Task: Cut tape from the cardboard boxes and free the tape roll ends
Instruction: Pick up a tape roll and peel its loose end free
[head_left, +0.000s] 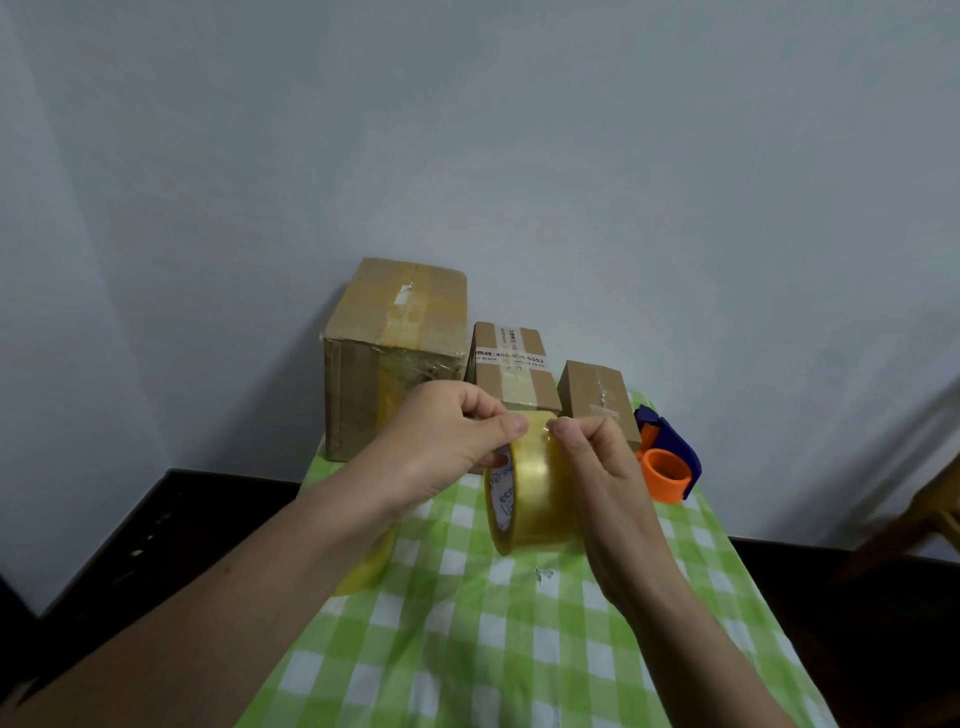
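I hold a yellowish clear tape roll (530, 488) upright on edge above the green checked tablecloth (467, 623). My left hand (441, 447) grips the roll from the left, thumb on its top. My right hand (597, 457) pinches at the top of the roll, fingertips against the tape surface next to the left thumb. Three taped cardboard boxes stand at the back: a large box (395, 353), a medium box with a printed label (514, 369) and a small box (597, 400).
A blue and orange tape dispenser (667, 457) lies right of the small box. A second yellowish tape roll (363, 571) lies partly hidden under my left forearm. Dark furniture flanks the narrow table on both sides; a pale wall stands behind.
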